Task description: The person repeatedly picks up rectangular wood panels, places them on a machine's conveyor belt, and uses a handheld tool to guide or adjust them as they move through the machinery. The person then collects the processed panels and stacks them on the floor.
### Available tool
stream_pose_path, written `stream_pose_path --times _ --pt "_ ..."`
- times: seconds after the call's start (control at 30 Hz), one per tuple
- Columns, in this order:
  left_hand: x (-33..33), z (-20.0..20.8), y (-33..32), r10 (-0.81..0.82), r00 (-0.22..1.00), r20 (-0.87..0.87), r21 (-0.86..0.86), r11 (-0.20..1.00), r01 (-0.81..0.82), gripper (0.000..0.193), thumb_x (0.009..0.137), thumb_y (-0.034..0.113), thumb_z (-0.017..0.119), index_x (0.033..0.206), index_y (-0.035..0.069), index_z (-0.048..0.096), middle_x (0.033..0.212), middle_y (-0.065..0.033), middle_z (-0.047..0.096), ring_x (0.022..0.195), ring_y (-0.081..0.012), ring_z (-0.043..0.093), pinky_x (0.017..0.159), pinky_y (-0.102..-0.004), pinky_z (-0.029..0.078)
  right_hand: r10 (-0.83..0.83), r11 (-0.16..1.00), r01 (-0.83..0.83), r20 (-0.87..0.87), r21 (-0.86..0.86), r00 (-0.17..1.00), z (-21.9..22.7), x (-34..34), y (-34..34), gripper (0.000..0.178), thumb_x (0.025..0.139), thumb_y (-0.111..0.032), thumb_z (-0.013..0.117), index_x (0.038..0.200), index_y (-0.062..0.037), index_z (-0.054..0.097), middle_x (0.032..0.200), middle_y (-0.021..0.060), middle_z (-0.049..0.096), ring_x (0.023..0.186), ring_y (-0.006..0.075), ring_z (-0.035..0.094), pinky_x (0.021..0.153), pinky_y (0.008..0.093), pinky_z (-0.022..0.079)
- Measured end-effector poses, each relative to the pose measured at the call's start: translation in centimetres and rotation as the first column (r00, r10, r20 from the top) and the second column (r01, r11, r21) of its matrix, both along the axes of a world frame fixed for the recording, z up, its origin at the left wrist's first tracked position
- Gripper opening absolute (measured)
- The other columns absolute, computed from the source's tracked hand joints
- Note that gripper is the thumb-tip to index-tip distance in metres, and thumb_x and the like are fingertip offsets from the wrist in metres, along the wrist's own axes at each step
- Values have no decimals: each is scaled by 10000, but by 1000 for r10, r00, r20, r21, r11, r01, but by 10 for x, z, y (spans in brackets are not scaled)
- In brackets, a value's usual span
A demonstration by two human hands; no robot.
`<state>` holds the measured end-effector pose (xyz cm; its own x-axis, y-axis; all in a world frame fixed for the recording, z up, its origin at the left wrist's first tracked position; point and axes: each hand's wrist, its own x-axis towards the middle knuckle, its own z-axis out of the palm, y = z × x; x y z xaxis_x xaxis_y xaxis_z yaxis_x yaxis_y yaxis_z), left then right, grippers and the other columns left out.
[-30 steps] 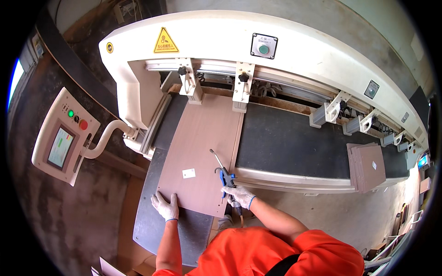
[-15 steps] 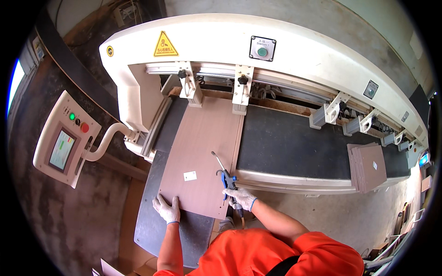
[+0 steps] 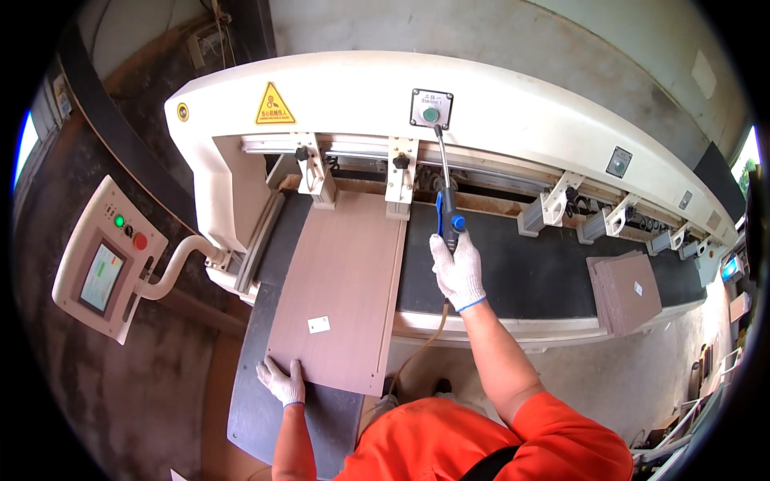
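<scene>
My gloved right hand (image 3: 459,272) is wrapped round an air blow gun (image 3: 449,210), black and blue with a long metal nozzle and a hose trailing from its grip. The nozzle tip reaches the green push button (image 3: 431,115) on the white machine beam (image 3: 345,88); whether it presses the button I cannot tell. A long brown panel (image 3: 337,280) with a small white label lies on the dark bed, its far end at two clamp blocks. My gloved left hand (image 3: 282,381) rests with fingers apart at the panel's near left corner.
On the left, a control panel (image 3: 111,258) with a screen and buttons hangs from a curved white arm. Several brown boards (image 3: 627,293) are stacked on the dark bed (image 3: 497,272) at the right. More clamp blocks (image 3: 552,207) line the machine's far right.
My right hand has carried the air blow gun up and forward, from beside the panel to the green button. My left hand stays at the panel's corner; the view has shifted slightly.
</scene>
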<state>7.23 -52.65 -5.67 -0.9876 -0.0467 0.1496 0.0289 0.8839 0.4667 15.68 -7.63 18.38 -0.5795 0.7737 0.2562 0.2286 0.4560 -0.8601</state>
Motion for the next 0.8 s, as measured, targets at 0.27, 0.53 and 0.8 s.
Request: stream_pose_path --times 0.27,0.53,0.8 --pt "-1 -4 -1 5 1000 2 -7 1000 -5 868 858 373 785 1540 -24 424 1598 -361 355 1511 -524 286 1268 -571 231 17 1000 -17 13 -3 1000 3 -1 1 474 1003 -336 669 1320 4 577 888 233 721 855 461 716 760 517 554" --pt "-2 -13 -6 -2 1000 -3 -40 999 2 875 878 388 757 1557 -31 399 1612 -367 335 1525 -526 266 1278 -568 209 3 1000 -3 -16 16 1000 4 -11 8 475 1004 -352 672 1311 -1 580 886 237 718 853 466 712 750 518 549" --pt "-2 -7 -3 12 1000 17 -22 1000 -11 858 896 388 740 1576 1 387 1630 -365 310 1534 -521 254 1280 -565 199 -13 997 13 2 -76 1000 4 -14 8 462 994 -352 700 1299 -24 588 894 194 729 868 417 730 774 502 552"
